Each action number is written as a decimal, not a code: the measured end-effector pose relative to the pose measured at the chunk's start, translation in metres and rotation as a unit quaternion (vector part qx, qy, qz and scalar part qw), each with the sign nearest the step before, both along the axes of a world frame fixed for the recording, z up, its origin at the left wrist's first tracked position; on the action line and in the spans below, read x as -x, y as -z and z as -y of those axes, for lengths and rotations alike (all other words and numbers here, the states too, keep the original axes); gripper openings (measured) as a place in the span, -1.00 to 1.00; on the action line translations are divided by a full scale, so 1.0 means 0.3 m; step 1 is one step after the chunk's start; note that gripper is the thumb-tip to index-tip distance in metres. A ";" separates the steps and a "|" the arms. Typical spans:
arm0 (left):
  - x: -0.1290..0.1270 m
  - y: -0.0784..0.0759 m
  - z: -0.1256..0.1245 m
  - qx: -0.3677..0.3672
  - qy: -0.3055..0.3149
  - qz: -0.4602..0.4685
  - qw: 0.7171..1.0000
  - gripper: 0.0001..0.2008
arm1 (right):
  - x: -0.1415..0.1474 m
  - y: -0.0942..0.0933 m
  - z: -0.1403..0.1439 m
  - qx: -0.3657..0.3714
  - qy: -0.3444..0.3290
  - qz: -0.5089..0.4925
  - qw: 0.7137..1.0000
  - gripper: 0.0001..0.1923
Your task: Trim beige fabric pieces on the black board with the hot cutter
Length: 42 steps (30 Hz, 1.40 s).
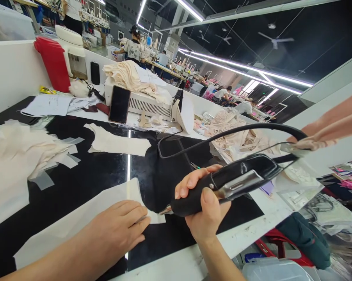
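Two hands: both are seen at the near edge of the counter (105, 171).
Left hand (119, 228): laid flat and open, fingers pressed on a pale fabric strip (76, 222) lying on the dark counter surface.
Right hand (203, 205): closed around the grip of a black corded hand tool (223, 185), whose metal tip is pointed at the end of the fabric strip, just beside the left fingertips.
Cord (228, 132): looped up and back from the tool's rear.
Cut piece (117, 142): placed mid-counter, well apart from the hands.
Fabric heap (15, 152): piled at the left edge.
Phone (119, 104): propped against a white machine (146, 103) at the far edge.
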<state>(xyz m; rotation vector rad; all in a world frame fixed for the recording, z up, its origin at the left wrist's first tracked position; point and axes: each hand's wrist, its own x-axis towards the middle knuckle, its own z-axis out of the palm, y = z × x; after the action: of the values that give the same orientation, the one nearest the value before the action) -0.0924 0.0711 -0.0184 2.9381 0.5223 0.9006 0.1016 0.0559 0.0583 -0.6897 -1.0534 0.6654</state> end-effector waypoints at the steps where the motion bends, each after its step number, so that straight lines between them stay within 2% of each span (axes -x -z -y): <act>1: 0.002 -0.004 0.000 -0.001 -0.001 0.001 1.000 -0.75 | 0.001 -0.002 -0.001 0.002 0.000 0.003 1.000 -0.72; 8: -0.003 0.005 -0.002 -0.005 -0.003 -0.027 1.000 -0.81 | 0.022 -0.023 0.021 0.001 -0.013 -0.015 1.000 -0.68; 15: -0.005 -0.006 -0.002 -0.009 0.002 -0.073 0.997 -0.78 | 0.049 0.004 0.033 -0.005 -0.050 -0.010 0.999 -0.68; 20: -0.002 0.005 -0.004 -0.001 0.000 -0.075 0.997 -0.79 | 0.036 0.001 0.027 -0.003 -0.066 -0.018 0.998 -0.69; 24: -0.001 0.016 -0.004 0.019 -0.004 -0.063 0.998 -0.83 | 0.016 -0.010 0.034 -0.002 -0.044 -0.038 0.998 -0.67; 30: 0.004 0.006 -0.004 0.014 0.000 -0.085 0.996 -0.82 | 0.004 -0.007 0.047 -0.001 -0.033 -0.035 0.999 -0.65; 36: 0.005 0.009 -0.003 0.000 0.007 -0.062 0.998 -0.79 | 0.007 -0.001 0.044 0.008 -0.023 -0.010 1.000 -0.71; 42: 0.003 -0.018 -0.002 -0.006 -0.002 -0.059 0.998 -0.79 | -0.002 0.010 0.042 0.010 -0.019 -0.006 1.000 -0.71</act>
<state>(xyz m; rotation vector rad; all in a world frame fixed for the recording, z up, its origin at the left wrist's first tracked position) -0.0933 0.0716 -0.0129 3.0154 0.5311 0.7361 0.1022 0.0432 0.0552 -0.6830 -1.0523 0.7124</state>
